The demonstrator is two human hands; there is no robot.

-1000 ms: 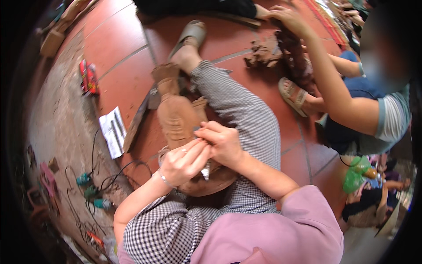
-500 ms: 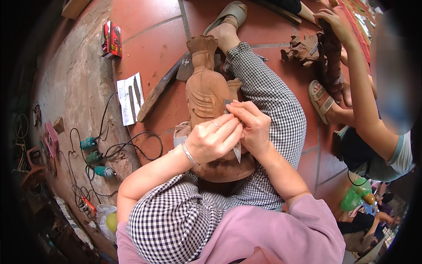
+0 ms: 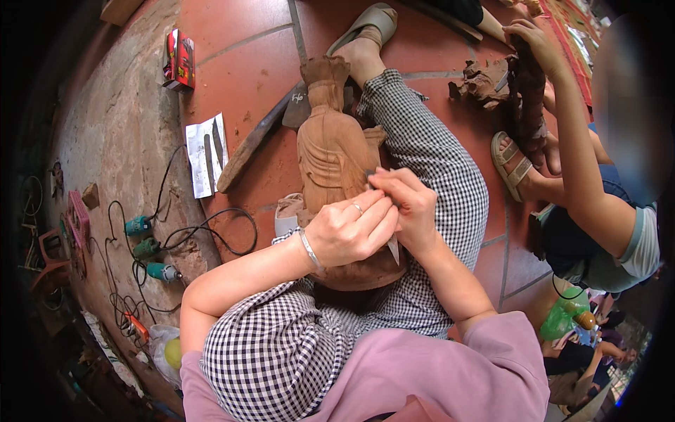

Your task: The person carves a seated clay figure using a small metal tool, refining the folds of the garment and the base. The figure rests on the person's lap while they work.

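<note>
Hand carving on a seated worker's lap, seen from above. The carved wooden figure [image 3: 327, 158] lies between the checked trouser legs [image 3: 439, 151], its broad base nearest the lap and its flared top pointing away; folds of carved drapery show on its body. The right hand [image 3: 411, 211] pinches a narrow metal blade [image 3: 393, 247] whose pointed end emerges below the fingers, near the base. The left hand [image 3: 351, 228], wearing a ring and a silver bracelet [image 3: 309, 247], is curled narrowly onto the same blade, against the right hand; its fingertips are partly hidden. Both hands are over the figure's lower part. To the left, on the red tiled floor [image 3: 232, 84], are a long wooden bar [image 3: 246, 153] and a white sheet [image 3: 197, 165] bearing two dark flat blades [image 3: 209, 158]. Farther left lie three corded power tools [image 3: 163, 272]. At right, a co-worker's hand [image 3: 531, 42] rests on a dark wooden piece [image 3: 527, 98].
</note>
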